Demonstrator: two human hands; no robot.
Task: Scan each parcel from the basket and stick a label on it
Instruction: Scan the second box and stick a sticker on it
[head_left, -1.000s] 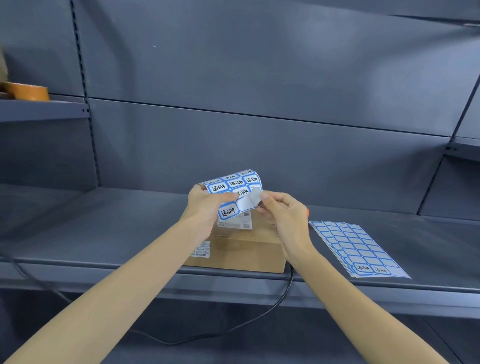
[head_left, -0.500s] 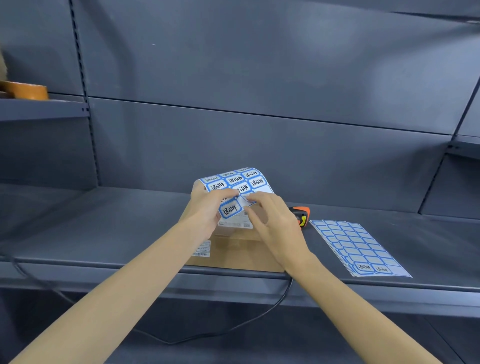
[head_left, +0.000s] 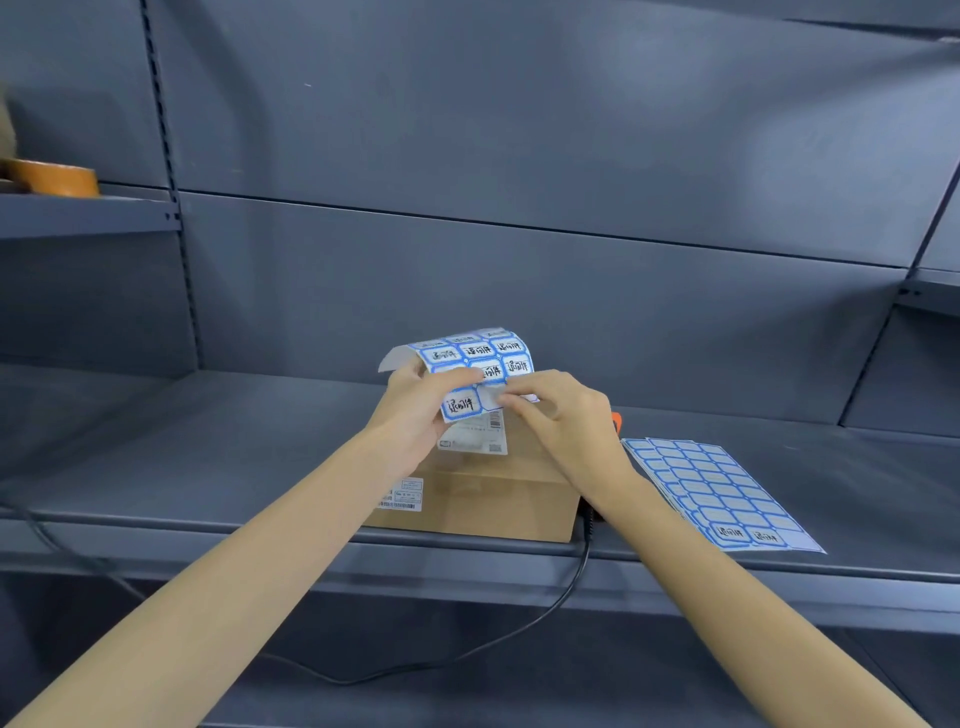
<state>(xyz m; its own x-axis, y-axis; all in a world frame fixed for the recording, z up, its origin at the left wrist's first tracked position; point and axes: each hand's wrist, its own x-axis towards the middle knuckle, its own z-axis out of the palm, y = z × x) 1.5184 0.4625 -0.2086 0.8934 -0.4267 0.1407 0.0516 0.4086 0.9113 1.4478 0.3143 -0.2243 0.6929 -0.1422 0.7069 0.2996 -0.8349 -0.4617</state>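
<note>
Peeling a label above the parcel

Holding position at frame centre: left hand (head_left: 415, 410) grips the curled label sheet (head_left: 478, 366), its long axis running away from the camera. Right hand (head_left: 563, 421) pinches one label at the sheet's lower edge. Cardboard parcel (head_left: 498, 493) lies flat on the shelf (head_left: 208, 452) directly beneath; spare sheets (head_left: 717, 493) lie right of it.

Even, cool, dimmish light; soft glare patches on the grey metal back panel (head_left: 519, 156); wide-angle bending at edges.

Left arm: bare forearm reaching forward and up from lower left.
Left hand (head_left: 415, 402): fingers curled, thumb on top, gripping.
Right hand (head_left: 566, 415): fingertips (head_left: 506, 401) pinching, just beside the left thumb.
</note>
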